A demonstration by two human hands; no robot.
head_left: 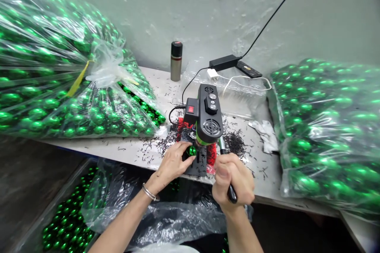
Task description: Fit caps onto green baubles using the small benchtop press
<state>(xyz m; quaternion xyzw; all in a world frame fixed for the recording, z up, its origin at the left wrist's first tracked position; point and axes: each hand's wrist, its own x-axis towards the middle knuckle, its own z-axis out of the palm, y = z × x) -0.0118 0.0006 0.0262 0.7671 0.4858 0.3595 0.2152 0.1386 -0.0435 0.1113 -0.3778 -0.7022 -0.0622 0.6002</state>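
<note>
Ball: a small glossy green ball [191, 150], round with bright highlights, sits under the head of the drill press, on its dark base plate near the front edge of the surface.
Left hand: the left hand [173, 162] rests on the base plate, fingers curled and pinching the ball from the left side; a metal bracelet [149, 193] circles the wrist.
Right hand: the right hand [233, 180] is closed in a fist around the black-tipped lever [226, 170] that juts from the right side of the press.
Drill press: a compact black drill press [208, 112] with a red switch, round buttons on top and a green ring at its lower end.
Surface: the pale surface [136, 148] is littered with fine black shavings, thickest around the press.
Bags: clear plastic bags [59, 67] stuffed with the same green balls lie to the left and right; more balls fill a bin below left.
Behind: a steel flask [176, 61], a black power adapter [224, 62] and a white cloth [265, 134].
</note>
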